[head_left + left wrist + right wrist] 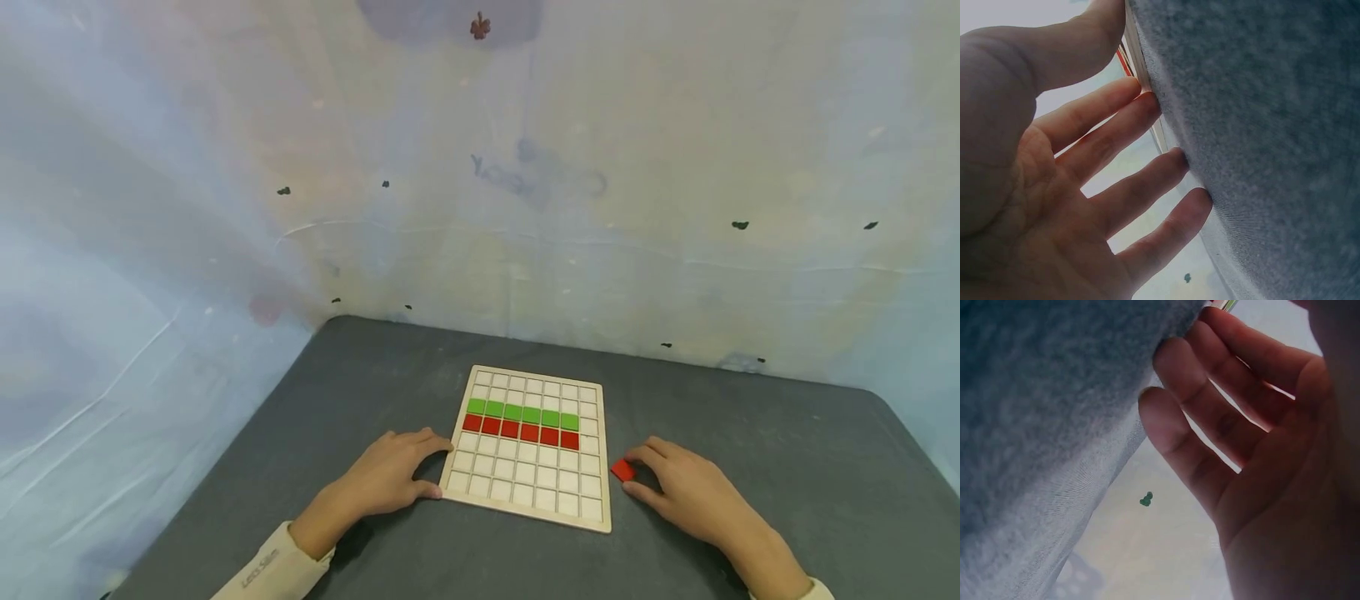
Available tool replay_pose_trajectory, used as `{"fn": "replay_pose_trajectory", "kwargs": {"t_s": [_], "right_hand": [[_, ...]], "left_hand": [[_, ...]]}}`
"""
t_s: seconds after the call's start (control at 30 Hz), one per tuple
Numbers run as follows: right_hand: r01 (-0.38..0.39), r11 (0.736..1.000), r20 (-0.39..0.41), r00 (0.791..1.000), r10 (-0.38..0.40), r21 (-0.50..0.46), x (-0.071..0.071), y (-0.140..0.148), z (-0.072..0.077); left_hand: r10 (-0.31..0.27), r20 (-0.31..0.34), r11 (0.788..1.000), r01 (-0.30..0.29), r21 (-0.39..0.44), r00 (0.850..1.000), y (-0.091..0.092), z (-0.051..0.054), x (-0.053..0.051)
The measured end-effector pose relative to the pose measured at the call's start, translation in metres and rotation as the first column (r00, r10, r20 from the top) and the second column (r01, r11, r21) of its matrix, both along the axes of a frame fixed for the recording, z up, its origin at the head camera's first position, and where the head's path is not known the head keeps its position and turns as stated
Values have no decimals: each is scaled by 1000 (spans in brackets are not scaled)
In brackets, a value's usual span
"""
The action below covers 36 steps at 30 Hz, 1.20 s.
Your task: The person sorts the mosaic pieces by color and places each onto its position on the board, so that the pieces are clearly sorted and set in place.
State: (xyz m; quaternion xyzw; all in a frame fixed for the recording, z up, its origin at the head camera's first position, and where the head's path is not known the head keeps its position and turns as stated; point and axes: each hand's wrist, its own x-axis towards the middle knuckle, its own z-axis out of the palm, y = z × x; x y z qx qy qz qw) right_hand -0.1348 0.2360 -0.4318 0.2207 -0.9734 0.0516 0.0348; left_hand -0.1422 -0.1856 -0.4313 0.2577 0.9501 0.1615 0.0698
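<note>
A square wooden grid board [525, 517] lies flat on the table. Green tiles [532, 415] fill most of one row, and red tiles [529, 432] fill most of the row just below it. My left hand [390, 471] rests at the board's left edge, its thumb and fingertips touching the rim. In the left wrist view, the fingers [1147, 187] of that hand are spread and nearly straight. To the right of the board, my right hand [686, 492] pinches a loose red tile [622, 470] between thumb and forefinger, at the table surface. The right wrist view mostly hides this tile.
A dark grey cloth-like surface covers the table [360, 375]. Behind and to the left of it hangs a pale, patterned sheet [525, 250] with small dark leaf-like marks. Plain wooden cells surround the two coloured rows.
</note>
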Motion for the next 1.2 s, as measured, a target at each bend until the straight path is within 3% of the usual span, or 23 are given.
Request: {"fn": "replay_pose_trajectory", "kwargs": {"t_s": [0.17, 0.9, 1.2], "right_hand": [[-18, 1000, -33, 999, 18, -1, -1, 3, -2], [-19, 1000, -21, 1000, 19, -21, -5, 4, -3], [-32, 997, -51, 998, 28, -66, -3, 3, -3]], "left_hand": [[3, -9, 1000, -3, -6, 1000, 1, 0, 0], [-4, -12, 1000, 4, -3, 1000, 0, 0, -1], [-6, -17, 1000, 6, 0, 1000, 0, 0, 0]]}}
